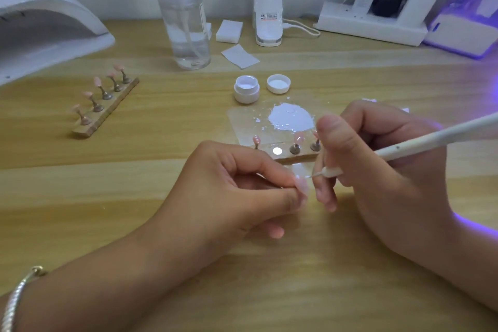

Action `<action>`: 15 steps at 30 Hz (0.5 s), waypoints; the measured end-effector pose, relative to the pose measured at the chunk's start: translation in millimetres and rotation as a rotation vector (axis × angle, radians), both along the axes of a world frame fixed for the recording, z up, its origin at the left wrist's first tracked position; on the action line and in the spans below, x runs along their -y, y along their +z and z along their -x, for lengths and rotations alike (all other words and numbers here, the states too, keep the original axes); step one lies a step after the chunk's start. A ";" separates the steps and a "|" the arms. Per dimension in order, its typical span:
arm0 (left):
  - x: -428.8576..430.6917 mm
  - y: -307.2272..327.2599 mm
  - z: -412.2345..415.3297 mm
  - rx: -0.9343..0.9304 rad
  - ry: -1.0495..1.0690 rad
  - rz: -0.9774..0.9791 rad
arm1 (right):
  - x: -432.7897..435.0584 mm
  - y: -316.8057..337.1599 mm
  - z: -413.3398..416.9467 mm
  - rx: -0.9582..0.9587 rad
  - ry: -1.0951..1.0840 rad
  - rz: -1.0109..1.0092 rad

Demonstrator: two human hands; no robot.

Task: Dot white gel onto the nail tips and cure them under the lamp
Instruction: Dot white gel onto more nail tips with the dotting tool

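Left hand (231, 197) pinches one nail tip (301, 185) — right hand (390, 197), one pen (431, 139).

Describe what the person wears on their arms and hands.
Both forearms are bare, with no sleeves in view, and neither the left hand nor the right hand has a glove or visible ring. A thin silver bangle with a twisted, rope-like texture sits on the left wrist.

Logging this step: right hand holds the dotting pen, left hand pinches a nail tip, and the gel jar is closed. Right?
Not quite. The head view shows the gel jar open, its lid lying beside it. The right hand does hold the dotting pen and the left hand pinches a nail tip.
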State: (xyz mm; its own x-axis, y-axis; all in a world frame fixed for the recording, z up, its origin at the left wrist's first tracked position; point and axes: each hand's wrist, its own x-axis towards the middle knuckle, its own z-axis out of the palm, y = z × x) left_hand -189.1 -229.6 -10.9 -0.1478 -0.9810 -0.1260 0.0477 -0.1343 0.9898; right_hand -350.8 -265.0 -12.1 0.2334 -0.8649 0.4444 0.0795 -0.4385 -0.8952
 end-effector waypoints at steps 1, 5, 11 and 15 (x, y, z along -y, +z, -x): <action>-0.1 -0.1 0.0 -0.006 -0.003 0.004 | -0.1 -0.9 -0.3 -0.001 0.011 0.004; -0.4 0.3 -0.9 -0.014 -0.038 0.013 | 0.1 -2.2 -1.4 -0.022 0.029 0.023; 0.0 0.9 -2.1 -0.009 -0.065 0.038 | 1.4 -3.4 -1.2 -0.032 0.034 0.034; -0.2 1.3 -1.6 -0.010 -0.065 0.034 | 1.5 -4.2 -0.4 -0.043 0.026 0.029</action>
State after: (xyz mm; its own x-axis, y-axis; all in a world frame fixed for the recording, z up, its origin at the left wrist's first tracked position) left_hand -187.5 -229.3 -9.6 -0.2119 -0.9730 -0.0910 0.0498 -0.1038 0.9934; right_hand -350.4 -266.6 -16.4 0.2752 -0.8450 0.4586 0.0529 -0.4630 -0.8848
